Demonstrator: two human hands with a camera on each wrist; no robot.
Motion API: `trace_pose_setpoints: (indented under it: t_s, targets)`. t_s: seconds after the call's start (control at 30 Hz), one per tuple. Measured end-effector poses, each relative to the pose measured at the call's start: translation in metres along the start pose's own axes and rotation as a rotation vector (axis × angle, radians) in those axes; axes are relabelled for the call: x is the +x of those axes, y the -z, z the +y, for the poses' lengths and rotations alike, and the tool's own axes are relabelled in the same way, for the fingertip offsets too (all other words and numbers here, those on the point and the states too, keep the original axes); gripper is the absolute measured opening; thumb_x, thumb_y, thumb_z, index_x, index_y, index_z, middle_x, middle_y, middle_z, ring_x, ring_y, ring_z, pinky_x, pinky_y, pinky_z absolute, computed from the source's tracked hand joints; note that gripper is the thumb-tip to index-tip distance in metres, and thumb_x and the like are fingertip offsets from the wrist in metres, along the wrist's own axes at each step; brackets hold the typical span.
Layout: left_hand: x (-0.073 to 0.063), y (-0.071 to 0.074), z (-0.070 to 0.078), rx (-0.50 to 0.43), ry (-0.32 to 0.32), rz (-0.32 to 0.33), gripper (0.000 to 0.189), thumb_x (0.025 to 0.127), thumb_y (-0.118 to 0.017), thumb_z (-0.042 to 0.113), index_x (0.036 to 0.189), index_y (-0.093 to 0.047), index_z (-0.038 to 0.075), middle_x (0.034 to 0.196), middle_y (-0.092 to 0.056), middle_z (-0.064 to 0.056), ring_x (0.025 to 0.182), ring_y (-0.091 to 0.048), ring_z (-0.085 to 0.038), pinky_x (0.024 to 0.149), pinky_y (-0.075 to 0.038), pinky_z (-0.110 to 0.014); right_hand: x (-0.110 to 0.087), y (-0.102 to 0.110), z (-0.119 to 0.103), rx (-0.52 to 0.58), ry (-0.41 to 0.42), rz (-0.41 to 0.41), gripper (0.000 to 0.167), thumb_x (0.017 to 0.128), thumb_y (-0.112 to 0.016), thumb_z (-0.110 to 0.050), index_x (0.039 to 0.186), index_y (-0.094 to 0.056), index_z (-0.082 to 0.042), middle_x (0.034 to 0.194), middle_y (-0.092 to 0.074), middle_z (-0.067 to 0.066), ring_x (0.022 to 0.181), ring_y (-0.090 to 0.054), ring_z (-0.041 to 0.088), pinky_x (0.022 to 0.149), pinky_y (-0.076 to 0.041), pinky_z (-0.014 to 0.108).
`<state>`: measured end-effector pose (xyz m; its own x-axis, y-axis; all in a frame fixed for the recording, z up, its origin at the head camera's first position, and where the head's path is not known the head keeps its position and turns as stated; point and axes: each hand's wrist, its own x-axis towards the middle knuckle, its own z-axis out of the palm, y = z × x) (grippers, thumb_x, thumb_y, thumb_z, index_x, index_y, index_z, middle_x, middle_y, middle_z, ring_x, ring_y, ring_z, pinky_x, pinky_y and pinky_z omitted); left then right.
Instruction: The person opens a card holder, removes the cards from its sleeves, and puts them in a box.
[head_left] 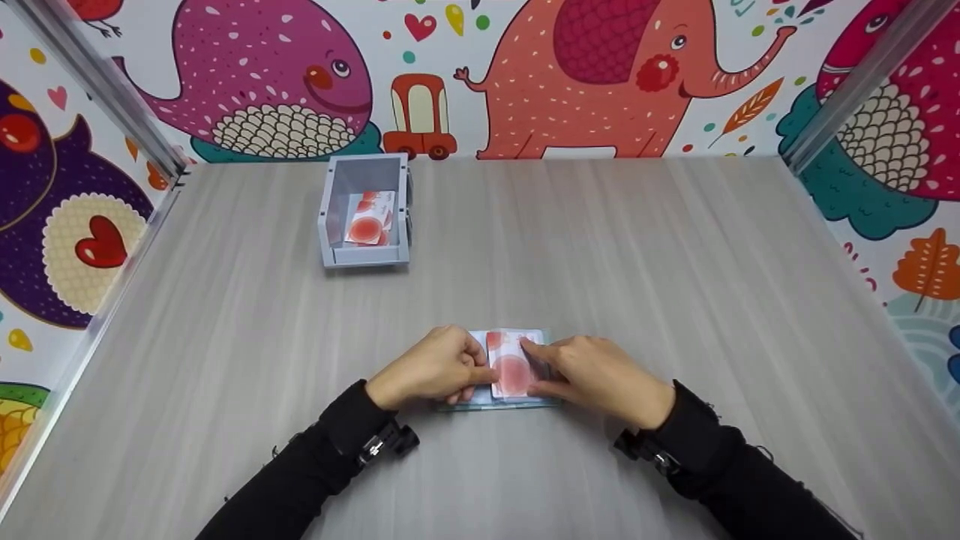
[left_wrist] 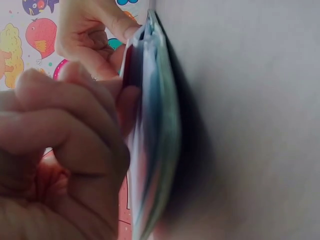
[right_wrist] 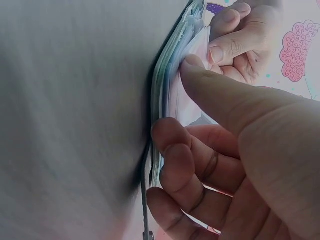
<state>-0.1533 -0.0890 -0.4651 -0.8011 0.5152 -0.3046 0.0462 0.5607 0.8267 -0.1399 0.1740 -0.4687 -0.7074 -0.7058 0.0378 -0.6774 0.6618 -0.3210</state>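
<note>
A small booklet-like card holder (head_left: pixel 480 397) with a pale blue-green cover and several clear leaves lies open near the front of the table. On it is a white card (head_left: pixel 514 371) with a red circle and red patches. My left hand (head_left: pixel 439 367) pinches the card's left edge between thumb and forefinger, its other fingers curled. From the other side, my right hand (head_left: pixel 600 371) has thumb and forefinger on the card's right part. In the right wrist view, curled fingers (right_wrist: pixel 172 155) sit against the holder's edge. Whether the card is inside a clear pocket, I cannot tell.
A grey open bin (head_left: pixel 367 255) stands at the back left with several similar red-and-white cards (head_left: pixel 367 225) inside. Walls with printed cartoon animals (head_left: pixel 600 82) enclose the wood-grain table (head_left: pixel 600 247) at the back and both sides.
</note>
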Motion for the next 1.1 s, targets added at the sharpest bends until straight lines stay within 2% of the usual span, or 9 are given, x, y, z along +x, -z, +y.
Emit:
trace_pose_setpoints:
  t_s: [0.3,0.5,0.73,1.1]
  targets:
    - [0.0003,-0.0005,-0.0004,-0.015,0.002,-0.004,0.029,0.099,-0.077,0.022,0.073,-0.071,0.012,0.049,-0.057,0.009,0.038,-0.049,-0.001,0.041,-0.038,-0.016,-0.0003,-0.0005,-0.0001,-0.007,0.012,0.007,0.057,0.097,-0.081,-0.033,0.141,-0.068,0.001,0.07,-0.065,-0.001,0.063,-0.041,0.002,0.06,-0.044,0.022]
    - [-0.0004,0.0007,-0.0003,-0.016,0.007,-0.003,0.029,0.099,-0.077,0.024,0.074,-0.07,0.013,0.05,-0.057,0.008,0.039,-0.05,-0.002,0.043,-0.038,-0.017,-0.0002,-0.0009,0.0005,-0.004,0.011,0.018,0.057,0.096,-0.081,-0.032,0.141,-0.068,0.001,0.077,-0.071,0.0,0.064,-0.044,0.002,0.062,-0.048,0.024]
    - [-0.0009,0.002,0.0001,-0.018,0.011,0.0,0.03,0.099,-0.078,0.026,0.074,-0.071,0.012,0.05,-0.057,0.008,0.039,-0.05,-0.002,0.042,-0.037,-0.017,-0.0002,0.0001,0.0006,0.002,0.004,0.006,0.057,0.097,-0.081,-0.033,0.141,-0.067,0.001,0.068,-0.063,-0.002,0.061,-0.039,0.001,0.06,-0.043,0.022]
    - [-0.0012,0.0018,-0.0009,-0.105,-0.002,-0.046,0.03,0.099,-0.078,0.025,0.076,-0.069,0.009,0.051,-0.058,0.007,0.04,-0.05,-0.004,0.043,-0.038,-0.017,0.0006,-0.0014,0.0015,0.001,0.017,0.025,0.055,0.097,-0.081,-0.034,0.139,-0.069,0.001,0.067,-0.062,-0.003,0.061,-0.038,0.001,0.059,-0.041,0.021]
